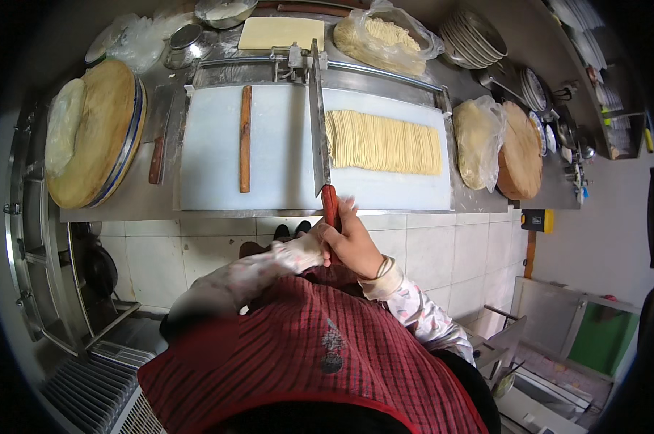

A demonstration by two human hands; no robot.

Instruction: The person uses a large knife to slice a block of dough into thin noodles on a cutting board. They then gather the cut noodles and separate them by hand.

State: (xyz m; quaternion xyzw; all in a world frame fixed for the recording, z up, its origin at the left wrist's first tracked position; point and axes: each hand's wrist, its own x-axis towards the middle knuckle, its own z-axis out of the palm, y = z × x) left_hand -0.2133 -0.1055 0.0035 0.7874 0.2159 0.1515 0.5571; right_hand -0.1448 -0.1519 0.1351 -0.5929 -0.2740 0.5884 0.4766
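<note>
A long noodle-cutting knife [320,125] stands edge-on over a white cutting board [213,146]. Its far end joins a metal carriage [299,57] on a rail. My right hand [354,244] is around the red wooden handle [331,205], thumb across it and some fingers raised. Close against it is my left hand [307,248], blurred and partly hidden, so its grip is unclear. Directly right of the blade lies a row of thin-cut noodles [384,142]. A wooden rolling pin [245,138] rests on the board's left half.
Left are a round chopping block [104,119] bearing a plastic-wrapped roll, and a cleaver [157,157]. Behind the rail sit a dough slab [281,33] and bagged noodles [381,43]. To the right are another bag [476,144], a wooden block [519,152] and stacked plates [473,40].
</note>
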